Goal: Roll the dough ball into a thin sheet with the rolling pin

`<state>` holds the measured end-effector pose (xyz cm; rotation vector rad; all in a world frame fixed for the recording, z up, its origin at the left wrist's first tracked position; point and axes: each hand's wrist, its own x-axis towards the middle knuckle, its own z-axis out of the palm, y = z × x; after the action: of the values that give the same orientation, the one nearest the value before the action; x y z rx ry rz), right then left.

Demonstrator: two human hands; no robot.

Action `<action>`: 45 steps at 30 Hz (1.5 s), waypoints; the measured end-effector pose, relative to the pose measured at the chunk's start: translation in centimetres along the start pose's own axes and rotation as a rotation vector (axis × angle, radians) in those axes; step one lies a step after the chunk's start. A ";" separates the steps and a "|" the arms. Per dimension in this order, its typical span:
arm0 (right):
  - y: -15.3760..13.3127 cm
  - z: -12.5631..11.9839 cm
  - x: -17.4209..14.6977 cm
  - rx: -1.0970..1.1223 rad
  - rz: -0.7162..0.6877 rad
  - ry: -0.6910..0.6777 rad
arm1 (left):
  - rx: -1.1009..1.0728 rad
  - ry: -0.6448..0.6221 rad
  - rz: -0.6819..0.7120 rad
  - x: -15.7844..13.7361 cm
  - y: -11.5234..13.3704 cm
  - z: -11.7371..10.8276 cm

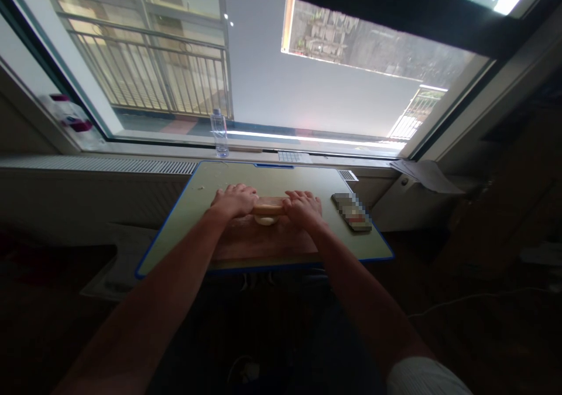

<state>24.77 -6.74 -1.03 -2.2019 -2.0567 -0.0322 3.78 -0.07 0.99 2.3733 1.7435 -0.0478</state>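
Observation:
A light wooden rolling pin (269,209) lies crosswise over a pale lump of dough (266,220), pressing on its far side. Under them is a brown wooden board (263,246). My left hand (235,199) is closed over the pin's left end, and my right hand (304,206) is closed over its right end. Both palms face down, and the hands hide the ends of the pin. Part of the dough shows on the near side of the pin.
The board rests on a pale green table (175,237) with a blue edge. A phone-like flat object (352,212), blurred out, lies at the right. Small white crumbs (201,188) are at the left. A clear plastic bottle (219,133) stands on the windowsill; papers (424,175) lie at the right.

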 end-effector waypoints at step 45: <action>-0.5 0.2 1.7 0.096 0.105 0.045 | -0.028 0.069 -0.034 2.9 -0.8 0.7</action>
<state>24.42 -4.97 -1.06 -2.2260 -1.8761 0.0265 3.97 2.76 -0.17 2.3527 1.8026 0.0544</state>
